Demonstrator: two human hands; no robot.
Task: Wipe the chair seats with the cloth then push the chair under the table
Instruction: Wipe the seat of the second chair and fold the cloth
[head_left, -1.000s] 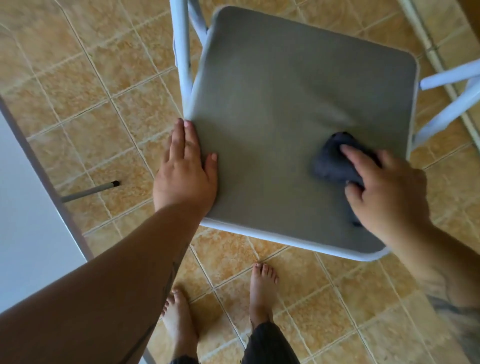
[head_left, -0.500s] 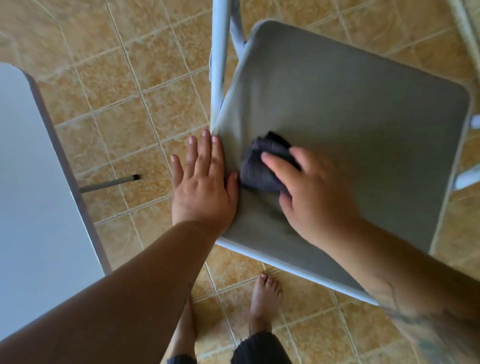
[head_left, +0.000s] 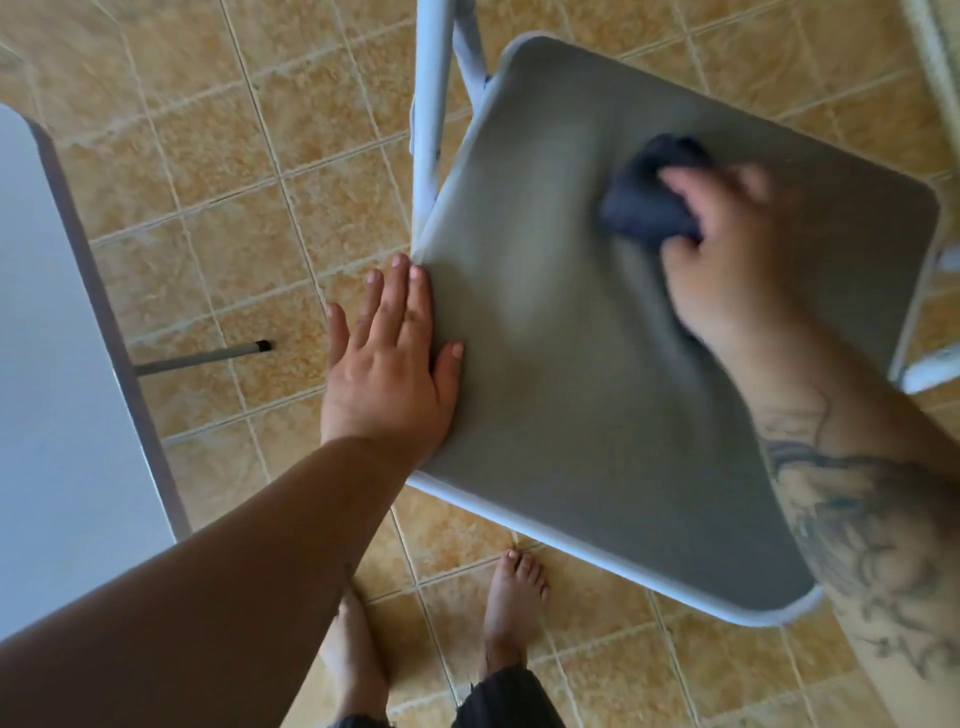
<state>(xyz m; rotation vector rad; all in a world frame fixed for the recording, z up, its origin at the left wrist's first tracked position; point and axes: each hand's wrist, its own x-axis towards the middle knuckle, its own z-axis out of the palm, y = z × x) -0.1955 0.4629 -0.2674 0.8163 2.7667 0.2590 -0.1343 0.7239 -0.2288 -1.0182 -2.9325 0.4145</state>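
Note:
A grey padded chair seat (head_left: 587, 374) on a pale blue-white metal frame (head_left: 431, 104) fills the middle and right of the view. My left hand (head_left: 389, 374) lies flat on the seat's left edge, fingers apart, thumb on the cushion. My right hand (head_left: 727, 249) presses a bunched dark blue cloth (head_left: 644, 197) onto the far right part of the seat; the hand is blurred with motion. My fingers cover part of the cloth.
A white table top (head_left: 47, 364) with a dark edge stands at the left, one thin table leg (head_left: 202, 356) showing below it. Tan floor tiles (head_left: 218, 156) surround the chair. My bare feet (head_left: 514, 587) stand just in front of the seat.
My right hand has swept the cloth from the seat's left side, beside my left hand, over to the far right. My left hand has stayed on the seat's left edge.

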